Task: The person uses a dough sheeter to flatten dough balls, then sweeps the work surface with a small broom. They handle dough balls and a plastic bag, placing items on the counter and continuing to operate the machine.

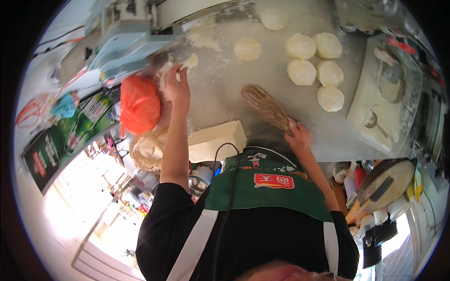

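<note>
My left hand is at the left of the floury metal worktop, its fingers pinched on a small pale scrap of dough. Lower right of it, my right hand grips the narrow end of a straw hand brush, whose bristles lie toward the middle of the worktop. Beyond the brush is a flat dough round, and a blurrier dough round lies farther back. Several more dough rounds sit grouped to the right, some touching.
A tray of flour with a metal scoop stands at right. By my left forearm are a red plastic bag, a brown bag and a pale wooden block. Light-blue plastic equipment borders the far left.
</note>
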`<state>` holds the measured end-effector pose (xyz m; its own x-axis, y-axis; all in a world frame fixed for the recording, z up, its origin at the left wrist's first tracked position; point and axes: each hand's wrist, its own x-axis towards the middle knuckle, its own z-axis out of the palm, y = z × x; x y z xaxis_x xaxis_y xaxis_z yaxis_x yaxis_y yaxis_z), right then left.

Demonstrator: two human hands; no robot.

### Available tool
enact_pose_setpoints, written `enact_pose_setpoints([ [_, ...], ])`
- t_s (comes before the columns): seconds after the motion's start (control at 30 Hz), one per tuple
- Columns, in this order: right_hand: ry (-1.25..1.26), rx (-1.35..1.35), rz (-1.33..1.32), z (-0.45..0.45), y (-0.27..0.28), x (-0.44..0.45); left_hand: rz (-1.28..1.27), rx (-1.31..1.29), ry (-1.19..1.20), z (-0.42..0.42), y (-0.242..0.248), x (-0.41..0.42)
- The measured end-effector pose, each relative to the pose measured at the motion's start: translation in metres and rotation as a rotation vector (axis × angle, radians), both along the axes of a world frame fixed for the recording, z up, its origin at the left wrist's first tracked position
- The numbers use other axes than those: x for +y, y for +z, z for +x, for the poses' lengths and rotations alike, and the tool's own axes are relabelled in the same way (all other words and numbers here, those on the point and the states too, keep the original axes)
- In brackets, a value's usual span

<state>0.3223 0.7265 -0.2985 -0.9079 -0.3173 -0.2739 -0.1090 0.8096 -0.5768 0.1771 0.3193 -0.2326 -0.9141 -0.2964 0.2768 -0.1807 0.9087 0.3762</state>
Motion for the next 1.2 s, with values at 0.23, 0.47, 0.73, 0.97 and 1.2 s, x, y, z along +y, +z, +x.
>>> enact_pose_setpoints([
  [0.23,-0.016,-0.029,-0.009,-0.004,0.009,0.001,-0.101,-0.014,-0.007,0.034,-0.01,-0.038],
  [0.47,-0.021,0.042,0.003,0.002,0.0,0.002,0.743,-0.188,-0.411,-0.119,-0.044,0.11],
  [0.73,-0.047,0.069,-0.054,-0.002,0.011,-0.001,0.478,-0.562,-0.336,-0.229,-0.096,0.177],
  [0.97,-0.045,0.125,-0.049,-0.003,0.011,0.001,0.405,-0.987,-0.279,-0.27,-0.11,0.178],
  [1.2,-0.029,0.111,-0.075,-0.006,0.016,0.001,0.546,-0.766,-0.354,-0.244,-0.084,0.184],
])
